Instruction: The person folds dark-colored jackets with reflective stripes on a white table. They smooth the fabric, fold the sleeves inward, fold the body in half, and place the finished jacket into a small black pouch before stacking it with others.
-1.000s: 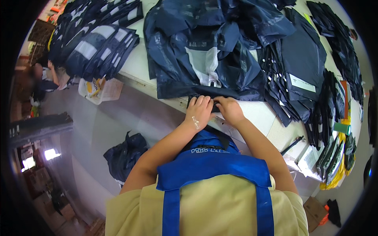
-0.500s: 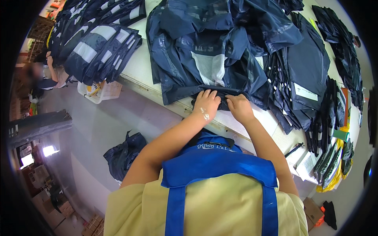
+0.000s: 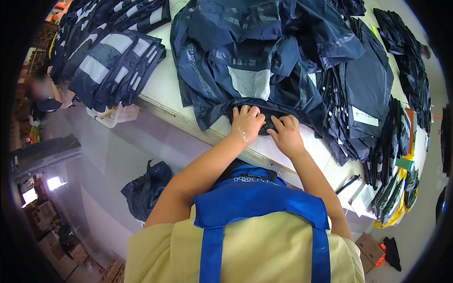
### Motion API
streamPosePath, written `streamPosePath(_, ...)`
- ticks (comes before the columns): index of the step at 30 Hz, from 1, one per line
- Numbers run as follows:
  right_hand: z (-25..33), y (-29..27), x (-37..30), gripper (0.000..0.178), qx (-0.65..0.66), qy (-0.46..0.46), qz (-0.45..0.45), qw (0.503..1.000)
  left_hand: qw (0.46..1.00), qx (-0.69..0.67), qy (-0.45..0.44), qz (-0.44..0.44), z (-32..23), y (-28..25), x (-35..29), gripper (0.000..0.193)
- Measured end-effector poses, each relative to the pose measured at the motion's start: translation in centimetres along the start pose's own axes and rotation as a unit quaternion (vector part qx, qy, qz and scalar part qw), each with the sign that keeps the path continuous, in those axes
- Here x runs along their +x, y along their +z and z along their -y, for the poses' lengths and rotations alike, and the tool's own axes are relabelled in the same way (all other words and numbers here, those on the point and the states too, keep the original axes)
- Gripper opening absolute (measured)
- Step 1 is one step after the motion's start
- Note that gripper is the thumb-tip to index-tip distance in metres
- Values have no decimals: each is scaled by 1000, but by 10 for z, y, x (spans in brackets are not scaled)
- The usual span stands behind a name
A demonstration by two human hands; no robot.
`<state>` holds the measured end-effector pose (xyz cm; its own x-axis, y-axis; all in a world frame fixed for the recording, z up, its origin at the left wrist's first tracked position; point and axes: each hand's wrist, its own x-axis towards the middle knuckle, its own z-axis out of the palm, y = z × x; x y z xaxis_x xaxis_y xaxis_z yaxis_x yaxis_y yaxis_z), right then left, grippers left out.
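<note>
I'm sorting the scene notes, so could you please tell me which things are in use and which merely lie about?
In use: left hand and right hand pressing on the navy jacket, table.

Lying about: folded jackets, flat bags, white basket, floor bundle, boxes.

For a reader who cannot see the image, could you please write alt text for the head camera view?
Seen from above, a person's left hand and right hand press side by side on a dark navy rain jacket with a white mesh lining, spread on a white table. Stacks of folded navy garments with pale reflective stripes lie to the left, flat dark packaged pieces to the right.
</note>
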<state>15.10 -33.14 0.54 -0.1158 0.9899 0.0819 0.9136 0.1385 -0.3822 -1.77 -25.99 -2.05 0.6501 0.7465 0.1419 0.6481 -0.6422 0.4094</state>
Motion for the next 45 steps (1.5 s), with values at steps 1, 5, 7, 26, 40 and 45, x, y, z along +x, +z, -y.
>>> streamPosePath(1, -2, 3, 0, 41, -7, 21, 12, 1000, 1000, -1, 13, 6, -1, -8, 0, 18)
streamPosePath(5, -6, 9, 4, 42, -12, 55, 41, 998, 999, 11, 48, 24, 6, -24, -10, 24)
streamPosePath(7, -8, 15, 8, 41, 47, 105, -2, 993, 995, -7, 52, 83, 14, -27, -3, 25)
streamPosePath(26, 6, -8, 9, 20, -76, 50, 25, 996, 989, 77, 41, 120, 35, -43, -1, 29)
streamPosePath(40, -12, 13, 1, 22, 53, 40, 34, 997, 981, 5, 92, 170, -36, -23, 12, 22)
streamPosePath(45, -10, -12, -9, 45, 114, 102, -38, 988, 997, -26, 21, 69, -42, -11, -1, 26)
